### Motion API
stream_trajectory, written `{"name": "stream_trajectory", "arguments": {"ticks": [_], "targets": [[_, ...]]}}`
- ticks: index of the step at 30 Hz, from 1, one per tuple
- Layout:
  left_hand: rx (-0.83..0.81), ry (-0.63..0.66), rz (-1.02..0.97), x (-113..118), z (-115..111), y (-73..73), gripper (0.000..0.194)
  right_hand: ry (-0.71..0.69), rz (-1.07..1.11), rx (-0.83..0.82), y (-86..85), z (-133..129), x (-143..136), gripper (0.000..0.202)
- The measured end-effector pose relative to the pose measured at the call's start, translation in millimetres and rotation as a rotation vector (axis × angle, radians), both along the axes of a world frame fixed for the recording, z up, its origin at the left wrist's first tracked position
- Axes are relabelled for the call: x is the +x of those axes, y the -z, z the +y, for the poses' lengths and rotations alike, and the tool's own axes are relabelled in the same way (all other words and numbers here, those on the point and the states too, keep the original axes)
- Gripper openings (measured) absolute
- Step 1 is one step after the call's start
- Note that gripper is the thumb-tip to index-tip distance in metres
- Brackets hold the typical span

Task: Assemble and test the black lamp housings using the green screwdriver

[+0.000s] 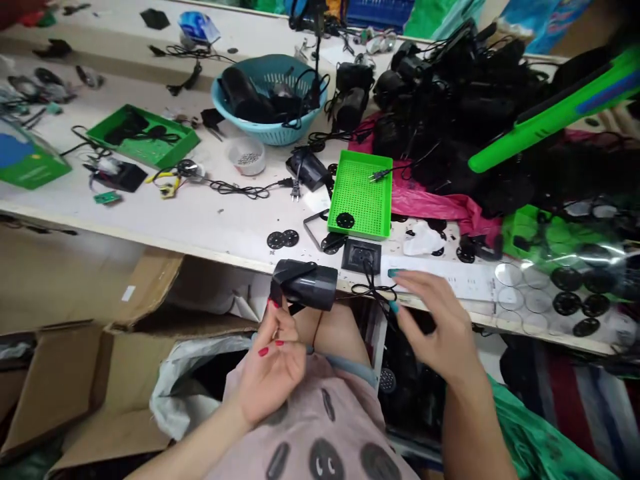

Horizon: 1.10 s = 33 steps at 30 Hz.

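My left hand [280,363] pinches the bracket of a black cylindrical lamp housing [320,285], holding it tilted just off the table's front edge above my lap. To the right, my right hand [443,327] is open, thumb and fingers spread apart. Its thumb is close to a black cable [373,291]; contact cannot be made out. That cable lies over a black square plate [361,256] at the table edge. A flat white strip [440,277] lies partly behind the right fingers. Two black perforated discs [283,239] lie left of the square plate.
A bright green perforated tray [363,187] is beyond the plate, with a blue basket [280,137] of black parts farther back. A green bar [550,120] juts in from the right. Piled black parts [465,107] fill the back right. Open cardboard boxes [135,380] stand at lower left.
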<state>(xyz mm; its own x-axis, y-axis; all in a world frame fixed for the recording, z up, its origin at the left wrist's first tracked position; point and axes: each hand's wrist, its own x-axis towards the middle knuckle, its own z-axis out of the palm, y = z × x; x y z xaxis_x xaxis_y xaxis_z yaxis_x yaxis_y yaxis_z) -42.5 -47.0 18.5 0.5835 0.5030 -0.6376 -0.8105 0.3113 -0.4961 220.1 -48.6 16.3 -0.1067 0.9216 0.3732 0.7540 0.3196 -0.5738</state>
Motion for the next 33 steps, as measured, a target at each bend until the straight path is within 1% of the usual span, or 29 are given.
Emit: {"name": "stream_trajectory", "arguments": {"ticks": [1, 2, 3, 5, 6, 8, 10, 11, 12, 14, 16, 17, 18, 19, 21, 22, 24, 26, 28, 30, 31, 32, 33], "targets": [[-0.005, -0.012, -0.025, 2, -3, 1.4, 0.029, -0.079, -0.045, -0.024, -4.2, -2, -14, 0.046], [-0.005, -0.017, -0.054, 5, -6, 1.8, 0.025, -0.149, -0.1, -0.064, -4.9, -3, -29, 0.053], [0.0, -0.015, -0.084, 7, -8, 1.1, 0.022, -0.2, -0.16, -0.103, -2.3, -3, -42, 0.062], [0.023, 0.007, -0.122, 12, -12, -3.0, 0.016, -0.235, -0.261, -0.148, 9.8, 2, -62, 0.076], [0.033, 0.018, -0.117, 13, -14, -5.7, 0.016, -0.234, -0.284, -0.148, 17.1, 6, -69, 0.077], [0.049, 0.039, -0.044, 12, -16, -9.2, 0.019, -0.231, -0.288, -0.134, 29.1, 13, -74, 0.071], [0.083, 0.073, 0.084, 7, -19, -7.3, 0.021, -0.229, -0.267, -0.126, 33.9, 18, -73, 0.064], [0.133, 0.133, 0.14, 2, -20, -4.2, 0.022, -0.238, -0.256, -0.132, 33.6, 19, -71, 0.063], [0.227, 0.235, 0.181, -3, -20, -0.4, 0.025, -0.255, -0.25, -0.147, 32.1, 20, -68, 0.062], [0.512, 0.54, 0.258, -13, -22, 6.3, 0.036, -0.294, -0.259, -0.189, 27.8, 19, -62, 0.063], [0.795, 0.85, 0.374, -22, -23, 7.8, 0.04, -0.317, -0.277, -0.226, 24.9, 18, -57, 0.065], [0.895, 0.956, 0.448, -24, -22, 6.5, 0.037, -0.318, -0.284, -0.237, 24.4, 17, -56, 0.066], [0.956, 1.026, 0.527, -26, -22, 4.5, 0.032, -0.312, -0.283, -0.243, 24.4, 17, -56, 0.066], [0.996, 1.069, 0.601, -27, -20, 2.7, 0.028, -0.303, -0.273, -0.244, 24.8, 16, -56, 0.067], [1.056, 1.091, 0.73, -26, -16, 2.5, 0.026, -0.274, -0.238, -0.233, 26.0, 17, -59, 0.067], [1.07, 1.068, 0.81, -26, -13, 5.1, 0.027, -0.248, -0.212, -0.217, 26.8, 18, -62, 0.067], [1.085, 0.984, 0.955, -26, -5, 15.3, 0.028, -0.189, -0.158, -0.175, 29.2, 23, -69, 0.067], [1.062, 0.864, 1.072, -25, 7, 29.1, 0.036, -0.144, -0.134, -0.143, 33.2, 33, -78, 0.067], [0.986, 0.744, 1.119, -22, 19, 40.7, 0.048, -0.105, -0.137, -0.135, 37.2, 44, -86, 0.067], [0.903, 0.652, 1.103, -19, 30, 46.3, 0.052, -0.056, -0.132, -0.142, 37.7, 54, -92, 0.069], [0.885, 0.631, 1.086, -18, 34, 47.1, 0.049, -0.035, -0.117, -0.142, 35.7, 56, -94, 0.071], [0.889, 0.637, 1.077, -18, 38, 47.3, 0.045, -0.027, -0.096, -0.14, 32.5, 55, -95, 0.072], [0.915, 0.674, 1.081, -20, 42, 47.5, 0.039, -0.035, -0.067, -0.132, 28.5, 51, -95, 0.071]]}}
